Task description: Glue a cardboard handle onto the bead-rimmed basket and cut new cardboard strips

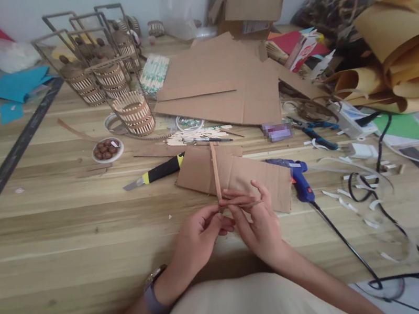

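Near the table's front edge, my left hand [202,235] pinches the bend of a narrow brown strip [215,172], which looks like cardboard. One arm of the strip points away from me; the other runs right, into the fingers of my right hand [259,220], thumb below it. Just beyond my hands lie cardboard pieces [196,172]. A box cutter [160,171] with its blade out rests at their left. To their right is a blue glue gun [300,179], its nozzle end partly at the cardboard's edge. My fingertips partly hide the strip's corner.
A bowl of brown beads or nuts [107,150] stands left, before a stick-walled basket [134,113] and several framed lantern-like pieces [101,73]. Large cardboard sheets [217,81] lie behind. At right are pliers [320,137], a power strip [355,120], black cable [342,242] and paper scraps.
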`<state>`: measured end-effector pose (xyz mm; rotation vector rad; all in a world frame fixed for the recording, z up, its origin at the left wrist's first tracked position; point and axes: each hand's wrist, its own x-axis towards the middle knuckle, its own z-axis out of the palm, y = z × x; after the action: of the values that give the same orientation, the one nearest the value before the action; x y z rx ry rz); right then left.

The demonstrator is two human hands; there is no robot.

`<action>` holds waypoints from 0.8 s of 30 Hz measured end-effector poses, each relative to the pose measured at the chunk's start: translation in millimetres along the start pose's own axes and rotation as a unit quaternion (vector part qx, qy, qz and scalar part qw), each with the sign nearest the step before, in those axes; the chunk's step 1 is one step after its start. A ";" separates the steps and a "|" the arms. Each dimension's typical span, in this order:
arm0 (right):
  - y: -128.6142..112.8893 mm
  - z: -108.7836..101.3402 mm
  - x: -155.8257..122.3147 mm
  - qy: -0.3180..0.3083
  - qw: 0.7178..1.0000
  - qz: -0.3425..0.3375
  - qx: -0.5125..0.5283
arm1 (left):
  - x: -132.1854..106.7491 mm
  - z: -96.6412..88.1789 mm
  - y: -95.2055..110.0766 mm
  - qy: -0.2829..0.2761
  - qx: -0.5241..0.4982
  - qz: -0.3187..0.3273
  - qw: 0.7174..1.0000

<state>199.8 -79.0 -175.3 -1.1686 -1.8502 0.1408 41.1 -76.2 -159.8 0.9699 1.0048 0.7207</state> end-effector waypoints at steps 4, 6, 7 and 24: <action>0.8 -1.2 -0.6 0.006 1.000 0.027 -0.002 | -0.2 1.7 -0.4 -0.003 -0.018 -0.019 1.000; 0.1 -1.6 -0.8 0.010 1.000 0.026 0.000 | -0.3 2.2 1.0 0.000 -0.023 -0.023 0.999; -0.5 -1.9 -0.8 0.010 1.000 0.019 0.003 | -0.3 2.2 1.8 0.001 -0.023 -0.019 1.000; -0.9 -2.0 4.5 0.012 0.998 -0.055 -0.034 | 6.5 -9.3 -14.2 -0.001 0.020 0.001 1.000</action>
<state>200.1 -76.8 -170.7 -1.1058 -1.9050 0.0018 36.0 -73.5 -177.0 1.0063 1.0200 0.7028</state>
